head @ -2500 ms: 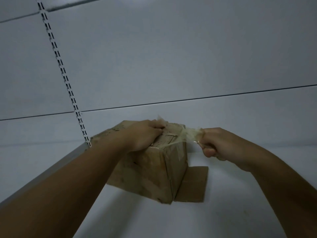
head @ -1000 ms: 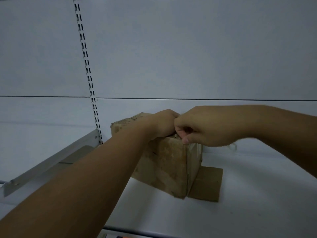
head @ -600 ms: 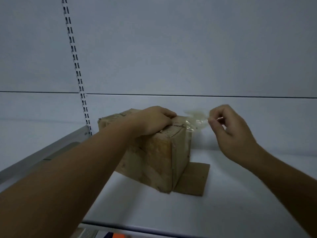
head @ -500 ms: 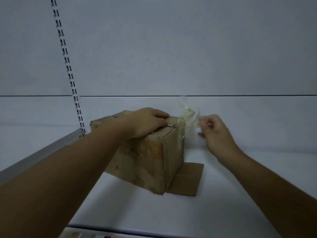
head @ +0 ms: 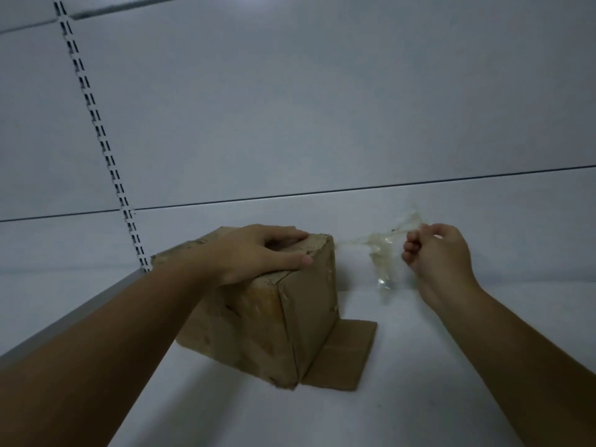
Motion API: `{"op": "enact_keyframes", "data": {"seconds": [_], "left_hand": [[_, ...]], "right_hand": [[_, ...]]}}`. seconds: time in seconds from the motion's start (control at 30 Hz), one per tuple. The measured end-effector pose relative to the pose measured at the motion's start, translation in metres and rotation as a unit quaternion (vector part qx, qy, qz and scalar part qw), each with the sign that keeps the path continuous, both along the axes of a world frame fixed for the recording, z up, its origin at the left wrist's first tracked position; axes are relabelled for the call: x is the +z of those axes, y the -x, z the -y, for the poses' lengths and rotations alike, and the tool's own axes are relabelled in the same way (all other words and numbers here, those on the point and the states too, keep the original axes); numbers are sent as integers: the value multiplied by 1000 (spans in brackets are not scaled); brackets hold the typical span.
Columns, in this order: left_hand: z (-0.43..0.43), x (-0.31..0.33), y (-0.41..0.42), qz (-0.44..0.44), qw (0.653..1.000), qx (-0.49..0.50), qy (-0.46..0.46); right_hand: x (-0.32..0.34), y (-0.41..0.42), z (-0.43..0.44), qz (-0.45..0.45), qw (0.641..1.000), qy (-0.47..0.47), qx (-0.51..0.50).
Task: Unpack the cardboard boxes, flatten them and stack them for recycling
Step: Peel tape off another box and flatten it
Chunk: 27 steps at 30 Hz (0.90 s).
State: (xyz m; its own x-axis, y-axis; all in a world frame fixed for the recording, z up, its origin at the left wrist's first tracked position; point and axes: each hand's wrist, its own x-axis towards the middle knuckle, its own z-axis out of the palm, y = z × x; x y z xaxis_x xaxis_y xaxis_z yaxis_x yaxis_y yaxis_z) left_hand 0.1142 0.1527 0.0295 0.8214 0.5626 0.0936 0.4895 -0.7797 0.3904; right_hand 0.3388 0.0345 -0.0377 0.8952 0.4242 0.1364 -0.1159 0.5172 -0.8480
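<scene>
**Box pinned down while the tape comes away**

The cardboard box stands on the white shelf, left of centre, with one corner turned toward the near side. Its top looks closed, so it does not appear to have been unpacked or flattened yet. One flap lies folded out flat on the shelf at the bottom of the box's right face, which suggests the underside is already loose.

The left hand lies across the top of the box. Its fingers are extended over the far edge of the lid and the thumb runs along the near edge, pressing rather than clutching. The likely reason is to keep the light box from sliding or tipping toward the pull from the right.

To the right of the box, clear of it and above the shelf, the right hand has its fingers curled tight, pinching a crumpled wad of clear tape. A thin strand seems to stretch from the wad back to the box's top right corner, so the strip is probably not quite free. The hand pulls sideways, away from the box, which suits peeling tape off along the seam.

Behind them rises the pale back panel, with a slotted upright at the left.
</scene>
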Motion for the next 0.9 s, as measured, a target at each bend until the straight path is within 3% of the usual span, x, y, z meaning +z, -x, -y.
{"op": "enact_keyframes", "data": {"seconds": [0.2, 0.33, 0.43, 0.57, 0.77, 0.9], "left_hand": [[-2, 1, -2, -11, 999, -15, -47], [-2, 0, -3, -25, 990, -36, -137], [2, 8, -7, -70, 977, -40, -200], [14, 20, -17, -144, 930, -31, -336], [32, 33, -35, 82, 955, -126, -256], [55, 36, -74, 135, 945, -204, -216]], "right_hand": [[5, -12, 3, -43, 996, -69, 37], [9, -32, 21, -61, 989, -136, -14], [6, -31, 25, -22, 995, -100, 19], [15, -16, 21, 56, 996, 12, 72], [53, -12, 64, 77, 995, -11, 59], [73, -4, 100, 104, 994, 12, 12]]}}
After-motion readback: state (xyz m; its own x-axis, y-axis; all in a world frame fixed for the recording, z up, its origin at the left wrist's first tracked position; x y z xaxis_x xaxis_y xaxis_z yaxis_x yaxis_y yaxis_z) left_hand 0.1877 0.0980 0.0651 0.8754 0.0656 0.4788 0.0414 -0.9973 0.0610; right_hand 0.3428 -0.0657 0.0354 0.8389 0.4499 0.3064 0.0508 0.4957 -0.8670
